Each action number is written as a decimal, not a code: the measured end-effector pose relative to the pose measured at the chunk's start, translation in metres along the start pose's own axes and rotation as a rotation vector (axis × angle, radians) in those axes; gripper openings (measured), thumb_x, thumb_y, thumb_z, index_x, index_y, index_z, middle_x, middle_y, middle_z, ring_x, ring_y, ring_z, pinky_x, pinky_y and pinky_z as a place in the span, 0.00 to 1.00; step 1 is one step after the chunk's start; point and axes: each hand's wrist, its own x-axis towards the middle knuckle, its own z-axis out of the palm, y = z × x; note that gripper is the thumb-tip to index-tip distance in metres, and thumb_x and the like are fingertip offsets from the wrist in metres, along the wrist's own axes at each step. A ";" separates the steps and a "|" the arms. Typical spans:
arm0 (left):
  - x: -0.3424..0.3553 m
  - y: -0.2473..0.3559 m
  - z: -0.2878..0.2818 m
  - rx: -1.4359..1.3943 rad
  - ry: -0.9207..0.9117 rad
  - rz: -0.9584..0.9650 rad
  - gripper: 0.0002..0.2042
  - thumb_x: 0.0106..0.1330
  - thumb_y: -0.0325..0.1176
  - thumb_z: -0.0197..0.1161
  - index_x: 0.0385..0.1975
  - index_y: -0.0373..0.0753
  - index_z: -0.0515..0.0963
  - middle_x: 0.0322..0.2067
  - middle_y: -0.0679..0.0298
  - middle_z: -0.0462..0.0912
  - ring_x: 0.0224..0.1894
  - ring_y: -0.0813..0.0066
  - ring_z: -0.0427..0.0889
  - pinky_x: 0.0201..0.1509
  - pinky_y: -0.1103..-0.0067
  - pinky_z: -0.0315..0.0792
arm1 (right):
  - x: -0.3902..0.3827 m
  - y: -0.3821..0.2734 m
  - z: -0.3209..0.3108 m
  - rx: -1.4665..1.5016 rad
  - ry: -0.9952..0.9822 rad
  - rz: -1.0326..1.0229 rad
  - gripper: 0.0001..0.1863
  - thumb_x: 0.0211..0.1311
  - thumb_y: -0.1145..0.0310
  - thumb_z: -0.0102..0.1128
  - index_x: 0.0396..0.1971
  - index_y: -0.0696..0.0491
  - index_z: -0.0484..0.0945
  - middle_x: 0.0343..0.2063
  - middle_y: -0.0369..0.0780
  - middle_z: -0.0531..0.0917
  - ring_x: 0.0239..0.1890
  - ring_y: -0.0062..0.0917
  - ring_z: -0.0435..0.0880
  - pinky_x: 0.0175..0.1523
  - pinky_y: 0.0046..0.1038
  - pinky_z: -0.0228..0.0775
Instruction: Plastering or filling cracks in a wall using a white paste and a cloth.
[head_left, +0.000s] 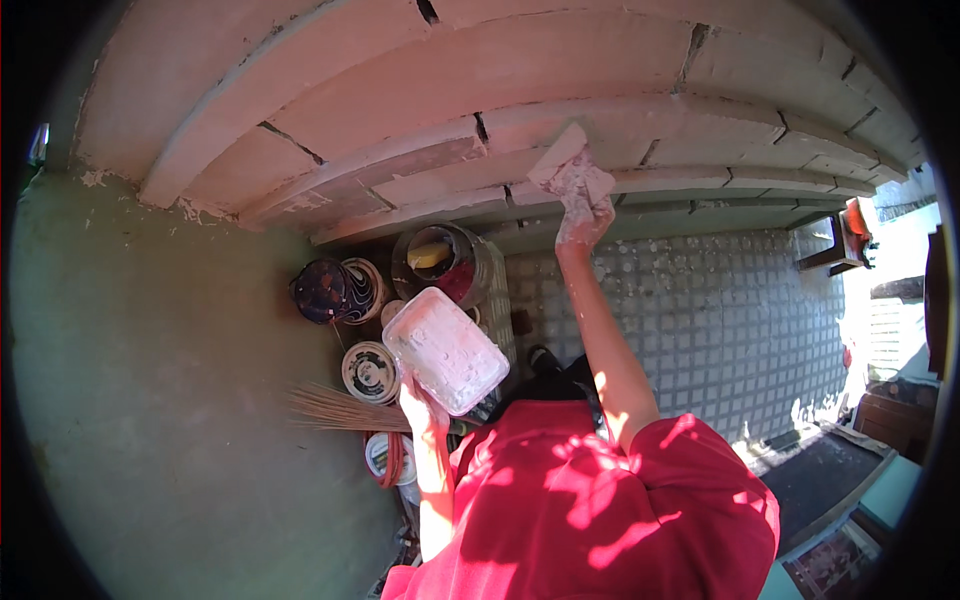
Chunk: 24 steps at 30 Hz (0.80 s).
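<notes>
My left hand (424,408) grips the near-left side of a shallow white rectangular tub (446,352), smeared with pale paste, in front of my body. My right arm reaches up to the wall. The right hand (584,205), coated in whitish paste, is closed on a flat pale putty spreader (562,147); its handle is hidden by the fingers. The spreader's edge lies at or close against the panelled wall (620,130), near a ledge; contact is hard to tell. Dark gaps and pale patches mark the wall's long horizontal ledges.
Left of the tub stand paint buckets (370,372), a dark-stained pail (322,291) and a large round container (436,262) with a yellow item inside. A stick broom (345,408) lies below them. A wooden stool (838,245) stands far right on the tiled floor (700,310).
</notes>
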 end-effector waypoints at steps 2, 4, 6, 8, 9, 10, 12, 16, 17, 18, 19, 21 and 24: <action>-0.001 -0.001 0.004 -0.005 0.011 -0.002 0.22 0.69 0.42 0.47 0.58 0.36 0.62 0.55 0.60 0.70 0.57 0.65 0.68 0.62 0.69 0.61 | 0.015 -0.001 -0.012 0.320 0.191 0.129 0.13 0.57 0.81 0.51 0.42 0.59 0.78 0.39 0.44 0.80 0.40 0.31 0.80 0.47 0.30 0.73; -0.002 0.001 0.004 -0.010 -0.039 0.013 0.23 0.68 0.43 0.49 0.58 0.36 0.62 0.55 0.60 0.70 0.57 0.64 0.68 0.62 0.68 0.62 | 0.023 -0.005 -0.014 0.470 0.401 0.312 0.09 0.55 0.79 0.54 0.37 0.61 0.77 0.35 0.42 0.80 0.38 0.29 0.79 0.44 0.29 0.74; 0.000 0.000 0.006 -0.022 -0.050 0.016 0.23 0.67 0.43 0.50 0.58 0.36 0.62 0.55 0.60 0.70 0.57 0.64 0.69 0.62 0.67 0.62 | 0.029 -0.012 -0.022 0.425 0.376 0.291 0.09 0.54 0.77 0.55 0.36 0.62 0.77 0.35 0.42 0.80 0.37 0.28 0.79 0.44 0.28 0.74; 0.003 -0.002 0.010 -0.033 -0.067 0.017 0.23 0.67 0.43 0.51 0.58 0.37 0.62 0.55 0.60 0.70 0.57 0.64 0.69 0.61 0.67 0.63 | 0.034 -0.016 -0.025 0.380 0.353 0.266 0.08 0.54 0.76 0.56 0.34 0.63 0.76 0.35 0.42 0.80 0.37 0.28 0.79 0.43 0.28 0.74; 0.004 -0.002 0.011 -0.038 -0.064 0.010 0.23 0.67 0.43 0.51 0.58 0.37 0.62 0.55 0.60 0.70 0.57 0.64 0.69 0.61 0.67 0.63 | 0.036 -0.018 -0.027 0.268 0.366 0.147 0.08 0.55 0.77 0.54 0.34 0.63 0.76 0.35 0.43 0.79 0.37 0.28 0.79 0.44 0.28 0.73; 0.002 0.000 0.013 -0.043 -0.054 0.013 0.24 0.66 0.43 0.52 0.58 0.37 0.62 0.55 0.60 0.70 0.56 0.64 0.70 0.61 0.67 0.63 | 0.037 -0.023 -0.022 0.162 0.371 0.036 0.08 0.56 0.77 0.53 0.34 0.64 0.76 0.34 0.43 0.79 0.37 0.28 0.80 0.44 0.28 0.72; -0.001 0.003 0.018 -0.040 -0.041 0.014 0.23 0.66 0.43 0.52 0.58 0.37 0.63 0.55 0.60 0.70 0.56 0.64 0.70 0.61 0.67 0.63 | 0.040 -0.030 -0.013 -0.072 0.359 -0.031 0.10 0.57 0.76 0.52 0.37 0.65 0.75 0.36 0.45 0.80 0.37 0.30 0.80 0.45 0.28 0.72; 0.006 0.000 0.008 -0.043 -0.047 0.012 0.23 0.66 0.43 0.52 0.57 0.37 0.63 0.54 0.60 0.70 0.56 0.65 0.70 0.61 0.68 0.63 | 0.048 -0.018 0.035 -0.476 0.393 -0.406 0.17 0.62 0.72 0.47 0.46 0.69 0.71 0.46 0.55 0.76 0.49 0.45 0.76 0.56 0.36 0.64; 0.007 -0.002 0.009 -0.041 -0.057 0.009 0.23 0.66 0.43 0.52 0.57 0.37 0.63 0.54 0.60 0.70 0.56 0.65 0.70 0.61 0.68 0.63 | 0.055 -0.007 0.038 -0.476 0.401 -0.413 0.17 0.62 0.72 0.47 0.46 0.69 0.71 0.46 0.55 0.76 0.49 0.45 0.76 0.56 0.36 0.64; 0.004 -0.002 0.009 -0.028 -0.057 -0.002 0.23 0.66 0.42 0.52 0.57 0.36 0.63 0.54 0.60 0.70 0.56 0.65 0.70 0.61 0.68 0.63 | 0.055 0.014 0.039 -0.548 0.372 -0.477 0.18 0.62 0.73 0.47 0.48 0.68 0.71 0.49 0.57 0.73 0.53 0.47 0.72 0.57 0.38 0.62; 0.004 0.000 0.011 -0.018 -0.057 -0.005 0.23 0.67 0.42 0.52 0.57 0.36 0.63 0.54 0.61 0.70 0.56 0.66 0.70 0.61 0.68 0.63 | 0.057 0.024 0.046 -0.613 0.340 -0.543 0.18 0.62 0.73 0.47 0.50 0.67 0.70 0.52 0.58 0.71 0.56 0.50 0.68 0.59 0.39 0.59; 0.000 0.004 0.009 -0.034 -0.046 0.006 0.22 0.67 0.42 0.51 0.57 0.36 0.63 0.54 0.61 0.70 0.56 0.66 0.70 0.61 0.68 0.63 | 0.054 0.035 0.056 -0.591 0.360 -0.511 0.19 0.62 0.74 0.46 0.50 0.67 0.69 0.52 0.58 0.70 0.57 0.50 0.67 0.60 0.39 0.59; -0.001 0.007 -0.002 -0.046 0.001 -0.001 0.21 0.69 0.41 0.48 0.57 0.36 0.63 0.54 0.61 0.70 0.56 0.66 0.69 0.61 0.69 0.62 | 0.045 0.044 0.072 -0.593 0.369 -0.443 0.19 0.61 0.74 0.46 0.51 0.68 0.69 0.54 0.58 0.69 0.59 0.51 0.65 0.60 0.39 0.58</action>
